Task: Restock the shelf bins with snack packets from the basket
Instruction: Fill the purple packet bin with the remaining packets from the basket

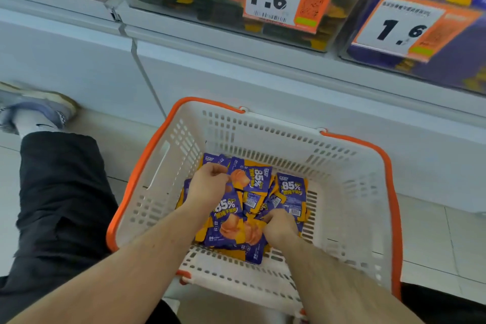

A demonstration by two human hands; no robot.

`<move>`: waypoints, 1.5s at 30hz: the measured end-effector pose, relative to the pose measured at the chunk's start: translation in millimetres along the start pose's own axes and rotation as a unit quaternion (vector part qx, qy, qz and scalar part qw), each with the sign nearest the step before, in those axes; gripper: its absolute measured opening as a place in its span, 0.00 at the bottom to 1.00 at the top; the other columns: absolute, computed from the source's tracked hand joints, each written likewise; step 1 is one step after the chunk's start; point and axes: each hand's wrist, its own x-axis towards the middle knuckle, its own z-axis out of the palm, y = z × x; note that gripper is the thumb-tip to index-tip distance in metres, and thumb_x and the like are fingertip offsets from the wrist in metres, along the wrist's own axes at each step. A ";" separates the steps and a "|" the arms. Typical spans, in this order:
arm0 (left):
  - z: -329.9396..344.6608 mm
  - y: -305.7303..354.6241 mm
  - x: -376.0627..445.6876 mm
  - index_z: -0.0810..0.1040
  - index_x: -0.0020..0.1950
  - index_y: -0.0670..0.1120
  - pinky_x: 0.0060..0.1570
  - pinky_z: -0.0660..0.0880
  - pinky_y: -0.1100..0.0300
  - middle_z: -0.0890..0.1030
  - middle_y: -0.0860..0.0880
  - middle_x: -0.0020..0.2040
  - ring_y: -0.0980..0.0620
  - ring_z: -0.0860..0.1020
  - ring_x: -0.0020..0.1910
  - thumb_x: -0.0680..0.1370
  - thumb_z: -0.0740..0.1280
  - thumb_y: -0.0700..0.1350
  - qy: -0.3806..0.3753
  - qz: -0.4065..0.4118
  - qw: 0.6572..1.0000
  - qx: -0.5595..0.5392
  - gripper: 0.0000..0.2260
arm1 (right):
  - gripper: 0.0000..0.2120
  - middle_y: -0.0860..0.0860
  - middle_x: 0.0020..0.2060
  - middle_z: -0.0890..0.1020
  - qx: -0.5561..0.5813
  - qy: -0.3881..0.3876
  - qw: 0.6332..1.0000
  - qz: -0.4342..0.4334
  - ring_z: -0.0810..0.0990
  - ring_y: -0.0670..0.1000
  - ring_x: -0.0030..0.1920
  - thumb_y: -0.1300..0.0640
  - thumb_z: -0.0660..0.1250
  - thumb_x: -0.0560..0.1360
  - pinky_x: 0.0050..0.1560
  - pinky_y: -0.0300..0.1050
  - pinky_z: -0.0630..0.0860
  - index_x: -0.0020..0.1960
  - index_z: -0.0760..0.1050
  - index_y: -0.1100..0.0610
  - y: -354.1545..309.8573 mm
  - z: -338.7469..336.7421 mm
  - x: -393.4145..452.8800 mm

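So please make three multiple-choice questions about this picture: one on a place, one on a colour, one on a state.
1. Where do the purple snack packets lie?
A. in the white basket
B. on the floor
C. on a chair

2. What colour is the basket's rim?
A. green
B. orange
C. black

3. What are the hands doing?
A. both hang idle
B. both grip packets
C. both hold price tags

Answers:
1. A, the packets are piled on the basket's bottom.
2. B, an orange band runs along its top edge.
3. B, left hand and right hand have fingers curled into the pile.
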 end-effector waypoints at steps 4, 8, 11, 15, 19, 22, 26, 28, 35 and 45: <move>-1.1 3.9 -6.6 0.74 0.51 0.48 0.39 0.73 0.58 0.81 0.46 0.51 0.50 0.80 0.41 0.80 0.60 0.38 -0.029 -0.017 0.999 0.002 0.06 | 0.09 0.56 0.41 0.81 0.009 0.018 1.000 -0.001 0.78 0.55 0.40 0.65 0.61 0.76 0.39 0.48 0.74 0.49 0.80 0.60 -4.5 -30.4 -7.7; 3.1 10.2 -18.0 0.75 0.54 0.43 0.47 0.73 0.50 0.78 0.43 0.51 0.46 0.76 0.44 0.80 0.63 0.39 -0.087 -0.090 0.992 -0.023 0.05 | 0.15 0.53 0.29 0.66 -0.042 0.009 0.999 -0.032 0.66 0.53 0.32 0.69 0.57 0.74 0.33 0.44 0.60 0.31 0.63 0.59 -22.3 -78.8 -19.0; 9.3 13.3 -29.5 0.76 0.52 0.42 0.62 0.71 0.46 0.73 0.43 0.47 0.45 0.73 0.47 0.81 0.64 0.43 -0.087 -0.142 0.982 -0.093 0.05 | 0.08 0.58 0.35 0.73 -0.014 0.014 0.998 -0.066 0.71 0.53 0.38 0.70 0.58 0.73 0.37 0.47 0.65 0.38 0.73 0.64 -40.0 -118.4 -36.8; 17.5 22.2 -39.4 0.66 0.75 0.47 0.65 0.70 0.43 0.62 0.40 0.76 0.37 0.66 0.71 0.78 0.68 0.54 -0.104 -0.224 0.922 -0.297 0.28 | 0.09 0.58 0.36 0.82 0.236 0.005 0.969 -0.074 0.74 0.50 0.31 0.70 0.62 0.76 0.29 0.39 0.70 0.41 0.77 0.62 -59.9 -158.5 -71.9; 17.3 40.9 -45.8 0.81 0.57 0.42 0.54 0.79 0.50 0.83 0.41 0.51 0.43 0.82 0.46 0.80 0.65 0.53 -0.179 -0.181 0.851 -0.458 0.15 | 0.13 0.54 0.29 0.76 0.358 -0.025 0.923 -0.141 0.74 0.48 0.28 0.72 0.60 0.78 0.31 0.40 0.72 0.39 0.72 0.58 -77.4 -185.7 -113.5; 14.7 60.2 -46.4 0.78 0.63 0.39 0.56 0.78 0.49 0.84 0.41 0.52 0.45 0.83 0.45 0.82 0.62 0.44 -0.158 -0.085 0.869 -0.461 0.13 | 0.09 0.53 0.39 0.78 0.238 0.095 0.952 -0.168 0.77 0.50 0.35 0.68 0.67 0.74 0.38 0.44 0.73 0.47 0.71 0.55 -78.4 -195.7 -127.3; 10.3 90.9 -54.7 0.75 0.64 0.38 0.52 0.79 0.46 0.84 0.40 0.53 0.44 0.83 0.46 0.78 0.68 0.39 -0.109 0.047 0.913 -0.390 0.15 | 0.28 0.44 0.58 0.66 0.018 0.271 0.917 -0.293 0.72 0.48 0.59 0.49 0.77 0.66 0.60 0.45 0.71 0.62 0.68 0.49 -78.2 -199.1 -152.4; 11.0 109.1 -64.2 0.76 0.61 0.38 0.49 0.80 0.46 0.84 0.40 0.51 0.42 0.84 0.45 0.77 0.68 0.37 -0.103 0.106 0.918 -0.368 0.13 | 0.35 0.44 0.66 0.63 -0.043 0.293 0.891 -0.345 0.69 0.49 0.66 0.40 0.75 0.63 0.66 0.48 0.68 0.66 0.67 0.47 -81.3 -197.3 -166.5; 29.0 180.9 -101.5 0.79 0.58 0.40 0.47 0.81 0.44 0.85 0.39 0.49 0.40 0.84 0.47 0.77 0.69 0.37 -0.125 0.219 0.913 -0.321 0.10 | 0.37 0.48 0.63 0.70 0.002 0.432 0.827 -0.358 0.71 0.52 0.64 0.37 0.67 0.58 0.62 0.52 0.72 0.65 0.71 0.51 -83.6 -220.2 -176.6; 61.1 322.1 -90.4 0.74 0.59 0.47 0.60 0.71 0.53 0.73 0.50 0.56 0.50 0.74 0.57 0.78 0.65 0.47 0.104 0.563 0.820 0.007 0.10 | 0.27 0.46 0.52 0.73 0.133 0.544 0.776 -0.290 0.69 0.44 0.50 0.49 0.76 0.65 0.51 0.39 0.67 0.62 0.74 0.51 -62.1 -355.8 -182.9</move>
